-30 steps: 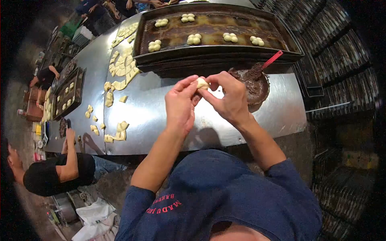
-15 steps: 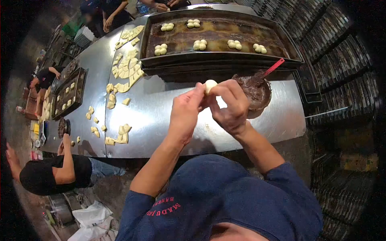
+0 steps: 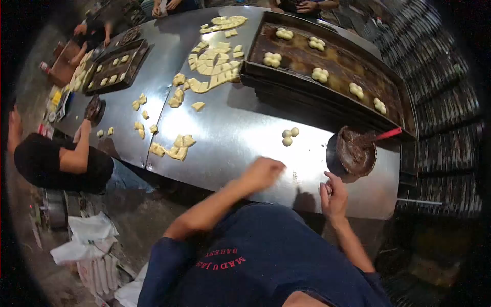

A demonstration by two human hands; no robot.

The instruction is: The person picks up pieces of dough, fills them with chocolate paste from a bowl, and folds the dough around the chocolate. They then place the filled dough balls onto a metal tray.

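Three round dough balls [image 3: 290, 136] sit touching one another on the metal table [image 3: 230, 148]. Below and left of them is my left hand [image 3: 263, 174], blurred by motion, and whether anything is between its fingers cannot be made out. My right hand [image 3: 333, 196] is over the table's near edge with its fingers curled, and something small and pale shows between them. Just above that hand stands a bowl of dark brown filling [image 3: 356, 153] with a red-handled tool [image 3: 388, 134] in it.
A large dark tray [image 3: 327, 56] at the back holds several clusters of dough balls. Flat dough pieces [image 3: 217, 64] lie left of it. Another tray [image 3: 115, 66] is farther left. A co-worker in black [image 3: 61, 158] works at the left; other people are at the far side.
My hands have moved apart and down from the ball they held together. Three balls now show on the table. The view has turned, and the bowl appears lower and farther right.
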